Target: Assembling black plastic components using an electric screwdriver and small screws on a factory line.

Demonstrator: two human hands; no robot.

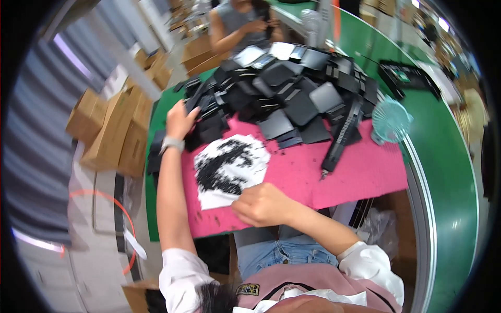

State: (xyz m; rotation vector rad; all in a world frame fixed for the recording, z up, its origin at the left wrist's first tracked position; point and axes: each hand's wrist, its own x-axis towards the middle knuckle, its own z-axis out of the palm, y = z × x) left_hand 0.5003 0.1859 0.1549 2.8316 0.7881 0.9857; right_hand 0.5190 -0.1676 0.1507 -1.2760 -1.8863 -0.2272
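A white sheet lies on the pink mat near the front of the counter, strewn with a dark scatter of small black pieces that are too small to tell apart. The sheet's edges are ragged and angular, and its near corner sits just under the right hand. That hand rests at the sheet's near edge, fingers curled in a loose fist; whether anything is pinched in its grip cannot be told.

The left hand, a pale watch on its wrist, reaches out to the left edge of a big heap of flat black plastic parts that covers the far half of the mat. Its fingers lie spread on the heap's outer parts, touching them, the grip not closed around any one piece.

A long black tool lies slantwise on the right part of the mat, its tip pointing toward the near edge. Right of it the mat is bare pink down to its front edge. A small teal fan stands just off the mat's far right corner, on the green surface that curves away with a pale rim.

To the left, beyond the counter's edge, brown cardboard boxes are stacked on the floor. Across the heap another person sits with both hands raised.
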